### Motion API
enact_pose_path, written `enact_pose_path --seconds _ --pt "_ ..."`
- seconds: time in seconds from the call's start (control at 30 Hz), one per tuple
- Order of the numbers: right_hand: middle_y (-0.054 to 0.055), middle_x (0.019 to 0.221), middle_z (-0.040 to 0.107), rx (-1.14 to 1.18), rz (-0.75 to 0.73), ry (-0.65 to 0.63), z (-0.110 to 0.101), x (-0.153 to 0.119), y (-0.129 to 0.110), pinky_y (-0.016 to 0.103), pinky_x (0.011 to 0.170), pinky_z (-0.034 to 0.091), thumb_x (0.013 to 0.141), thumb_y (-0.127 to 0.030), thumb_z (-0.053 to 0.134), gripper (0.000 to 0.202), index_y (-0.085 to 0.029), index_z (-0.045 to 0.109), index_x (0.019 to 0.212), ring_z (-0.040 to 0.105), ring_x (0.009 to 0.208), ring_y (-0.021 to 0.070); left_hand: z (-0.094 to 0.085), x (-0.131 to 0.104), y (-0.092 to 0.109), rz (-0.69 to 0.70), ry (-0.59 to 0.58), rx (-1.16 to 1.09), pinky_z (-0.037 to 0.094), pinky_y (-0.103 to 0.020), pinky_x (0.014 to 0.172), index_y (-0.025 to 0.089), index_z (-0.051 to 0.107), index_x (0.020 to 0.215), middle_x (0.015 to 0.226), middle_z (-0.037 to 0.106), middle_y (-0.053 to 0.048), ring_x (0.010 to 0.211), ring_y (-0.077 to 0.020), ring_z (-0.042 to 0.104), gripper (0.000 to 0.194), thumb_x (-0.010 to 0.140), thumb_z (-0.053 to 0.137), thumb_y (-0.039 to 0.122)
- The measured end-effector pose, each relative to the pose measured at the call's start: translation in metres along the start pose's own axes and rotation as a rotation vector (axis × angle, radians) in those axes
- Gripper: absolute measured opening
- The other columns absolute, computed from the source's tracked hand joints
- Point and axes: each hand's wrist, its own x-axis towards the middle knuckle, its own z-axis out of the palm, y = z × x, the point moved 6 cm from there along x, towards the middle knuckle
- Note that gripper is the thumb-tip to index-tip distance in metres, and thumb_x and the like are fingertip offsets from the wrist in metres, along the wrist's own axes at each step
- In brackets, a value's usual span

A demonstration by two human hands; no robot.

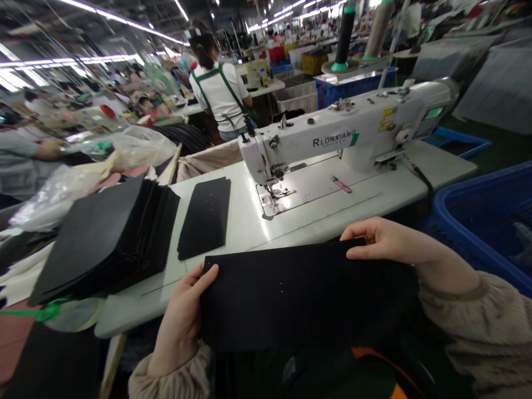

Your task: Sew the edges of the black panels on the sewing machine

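Note:
Between my hands a black fabric panel point(286, 299) is stretched out in front of the table's near edge. My left hand point(189, 305) pinches its upper left corner, thumb on the face. My right hand point(380, 241) grips the top edge toward the right, fingers behind and thumb in front. Small pale marks show on the panel. Beyond it stands a white sewing machine point(307, 138), its needle area apart from the panel. A flat stack of smaller black pieces point(205, 216) lies on the white tabletop point(245, 221) left of the needle.
A thick stack of folded black panels point(112, 233) sits on the table's left end. Pink-handled thread snips point(342, 185) lie on the machine bed. At right is a blue bin point(482, 210). Thread cones point(344, 39) stand behind the machine, and a person point(220, 83) stands further back.

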Motion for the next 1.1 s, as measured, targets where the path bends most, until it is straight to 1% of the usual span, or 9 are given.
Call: enact_pose_path --seconds 0.17,0.37,0.6,0.8,0.97,1.1 --pt "0.004 0.094 0.072 0.025 -0.001 -0.003 -0.001 0.004 0.002 0.029 0.071 0.053 0.082 -0.042 0.072 0.034 -0.016 0.067 0.103 0.066 0.081 0.0177 -0.003 0.004 -0.004 -0.036 0.017 0.007 0.061 -0.025 0.06 0.019 0.07 0.109 0.082 0.075 -0.003 0.074 -0.0229 0.074 0.047 0.066 0.085 0.028" --pt "0.003 0.091 0.071 0.024 -0.019 0.009 -0.002 0.007 0.004 0.028 0.071 0.053 0.082 -0.042 0.073 0.034 -0.017 0.068 0.103 0.066 0.078 0.0164 -0.004 0.009 -0.008 -0.059 0.02 0.01 0.061 -0.025 0.06 0.02 0.07 0.112 0.083 0.076 -0.003 0.07 -0.0212 0.074 0.049 0.065 0.085 0.027" --pt "0.002 0.089 0.07 0.036 -0.019 0.025 -0.003 0.007 0.005 0.026 0.067 0.052 0.081 -0.043 0.073 0.034 -0.017 0.067 0.103 0.064 0.074 0.015 -0.003 0.011 -0.007 -0.066 0.056 0.025 0.061 -0.026 0.058 0.019 0.071 0.102 0.082 0.075 -0.002 0.061 -0.0192 0.072 0.041 0.064 0.086 0.027" --pt "0.003 0.087 0.069 0.032 -0.006 0.031 -0.003 0.007 0.004 0.025 0.062 0.051 0.08 -0.045 0.073 0.038 -0.017 0.067 0.104 0.062 0.071 0.0142 -0.004 0.01 -0.004 -0.065 0.083 0.046 0.061 -0.027 0.06 0.019 0.072 0.103 0.082 0.075 -0.003 0.065 -0.0206 0.073 0.042 0.064 0.085 0.028" --pt "0.002 0.084 0.068 -0.03 -0.051 0.059 -0.004 0.007 0.003 0.025 0.062 0.049 0.081 -0.046 0.071 0.035 -0.017 0.067 0.1 0.06 0.07 0.0136 -0.005 0.009 -0.005 -0.08 0.078 0.046 0.062 -0.03 0.065 0.021 0.07 0.11 0.083 0.076 -0.003 0.075 -0.0242 0.074 0.048 0.065 0.085 0.029" --pt "0.001 0.081 0.066 -0.054 -0.066 0.088 -0.004 0.005 0.002 0.025 0.063 0.048 0.084 -0.048 0.067 0.033 -0.017 0.067 0.097 0.058 0.069 0.0137 -0.002 0.008 -0.003 -0.071 0.056 0.06 0.061 -0.029 0.063 0.02 0.07 0.109 0.087 0.076 -0.004 0.076 -0.0241 0.074 0.046 0.066 0.084 0.028"
